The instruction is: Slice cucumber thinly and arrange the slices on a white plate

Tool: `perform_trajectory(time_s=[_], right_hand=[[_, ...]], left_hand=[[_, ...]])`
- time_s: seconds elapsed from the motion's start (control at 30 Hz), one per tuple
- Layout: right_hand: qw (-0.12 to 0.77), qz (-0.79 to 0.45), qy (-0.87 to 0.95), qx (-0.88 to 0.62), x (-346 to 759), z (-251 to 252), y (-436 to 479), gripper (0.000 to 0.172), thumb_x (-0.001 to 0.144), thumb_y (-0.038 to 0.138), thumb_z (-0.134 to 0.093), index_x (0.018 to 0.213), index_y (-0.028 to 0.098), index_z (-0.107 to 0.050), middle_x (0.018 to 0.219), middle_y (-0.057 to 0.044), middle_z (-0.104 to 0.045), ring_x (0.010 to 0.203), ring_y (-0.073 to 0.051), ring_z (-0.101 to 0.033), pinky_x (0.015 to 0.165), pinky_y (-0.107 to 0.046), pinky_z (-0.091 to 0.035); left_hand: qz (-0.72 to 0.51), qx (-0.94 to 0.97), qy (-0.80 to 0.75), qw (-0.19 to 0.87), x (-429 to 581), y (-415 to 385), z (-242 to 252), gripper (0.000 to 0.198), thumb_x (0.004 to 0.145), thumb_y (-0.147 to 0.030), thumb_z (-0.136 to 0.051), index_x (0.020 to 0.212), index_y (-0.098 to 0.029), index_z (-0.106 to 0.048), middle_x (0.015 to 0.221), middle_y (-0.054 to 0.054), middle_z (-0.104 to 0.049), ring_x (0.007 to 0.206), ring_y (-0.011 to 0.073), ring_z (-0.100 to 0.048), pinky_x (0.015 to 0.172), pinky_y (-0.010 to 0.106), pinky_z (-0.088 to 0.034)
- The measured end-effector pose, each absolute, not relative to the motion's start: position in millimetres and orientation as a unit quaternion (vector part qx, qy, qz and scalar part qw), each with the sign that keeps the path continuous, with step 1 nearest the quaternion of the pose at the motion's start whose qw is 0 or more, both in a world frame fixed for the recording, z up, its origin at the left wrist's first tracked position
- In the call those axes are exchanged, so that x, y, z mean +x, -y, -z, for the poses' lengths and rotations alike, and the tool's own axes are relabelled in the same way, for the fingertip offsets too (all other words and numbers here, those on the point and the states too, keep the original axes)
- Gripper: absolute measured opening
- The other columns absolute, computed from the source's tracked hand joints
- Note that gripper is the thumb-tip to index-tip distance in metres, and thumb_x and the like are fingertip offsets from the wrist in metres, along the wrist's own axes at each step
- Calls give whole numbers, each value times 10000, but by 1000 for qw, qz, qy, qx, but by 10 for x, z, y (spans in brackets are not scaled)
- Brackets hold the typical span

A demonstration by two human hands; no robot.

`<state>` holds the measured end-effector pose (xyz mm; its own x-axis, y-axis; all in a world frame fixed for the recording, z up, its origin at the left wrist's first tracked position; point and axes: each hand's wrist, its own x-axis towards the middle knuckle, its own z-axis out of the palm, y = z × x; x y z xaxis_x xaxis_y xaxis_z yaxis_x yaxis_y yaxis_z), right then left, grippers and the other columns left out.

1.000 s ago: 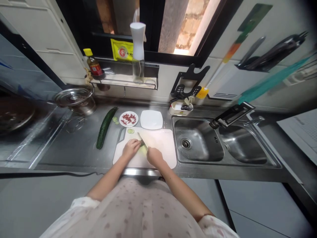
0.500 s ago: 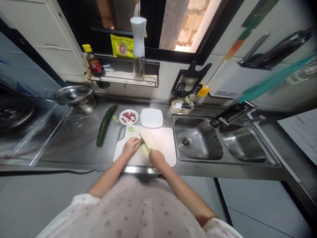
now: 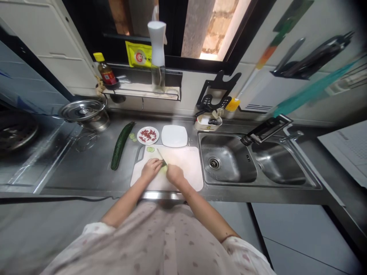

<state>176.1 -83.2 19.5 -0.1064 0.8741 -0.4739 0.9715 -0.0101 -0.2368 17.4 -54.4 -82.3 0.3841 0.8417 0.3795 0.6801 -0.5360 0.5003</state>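
Steel surface (image 3: pixel 88 175) under a dark-framed window (image 3: pixel 177 42); I set my clock on the white cutting board (image 3: pixel 189 172), twelve toward the glass. Person in a patterned top (image 3: pixel 169 248) at six. Left hand (image 3: pixel 151 169) grasps a cucumber piece (image 3: pixel 164 168) near the board's centre, partly hidden by the fingers. Right hand (image 3: pixel 174 175) clenched round the knife (image 3: pixel 162 156), handle covered, blade slanting toward eleven; touching the piece or just beside it, I cannot tell. Pale slices (image 3: pixel 150 149) on the board toward eleven. Whole cucumber (image 3: pixel 122 146) on the steel at ten. Round plate (image 3: pixel 148 143) of red bits (image 3: pixel 147 135) at eleven, squarish plate (image 3: pixel 174 136) at twelve. Lidded pot (image 3: pixel 84 112) farther out at ten; sink (image 3: pixel 229 173) at three.
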Motion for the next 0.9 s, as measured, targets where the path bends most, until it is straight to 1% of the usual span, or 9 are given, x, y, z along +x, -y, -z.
perform_trajectory(time_s=[0.13,0.4,0.57,0.9], right_hand=[[88,264,-697,661,1779,-200,852,309,884,113,-391,1108,135,-603,1044,-140,-674,989,-214,-639,790,-283,-463],[110,251,-702,657,1957,-172,1098,305,909,125,-351,1076,145,-606,977,-146,-679,954,-216,-647,762,-284,-461],[99,256,-703,656,1899,-156,1014,312,890,107,-363,1085,138,-604,1024,-150,-671,975,-220,-638,782,-296,-465],[81,278,-690,663,1775,-115,803,313,876,123,-399,1113,140,-604,1048,-143,-674,993,-217,-639,788,-284,-467]], left_hand=[[-301,823,-464,134,175,541,830,269,932,-312,-469,1055,-218,-690,951,65,-649,894,175,-573,818,316,-477],[-308,815,-469,145,179,546,830,274,932,-316,-470,1070,-224,-688,958,70,-650,902,179,-577,817,319,-481],[-302,819,-467,141,177,546,805,275,933,-313,-469,1069,-217,-688,971,70,-653,898,179,-576,822,321,-479],[-300,820,-465,145,170,550,788,273,935,-312,-465,1068,-220,-684,984,71,-655,924,182,-578,833,325,-476]])
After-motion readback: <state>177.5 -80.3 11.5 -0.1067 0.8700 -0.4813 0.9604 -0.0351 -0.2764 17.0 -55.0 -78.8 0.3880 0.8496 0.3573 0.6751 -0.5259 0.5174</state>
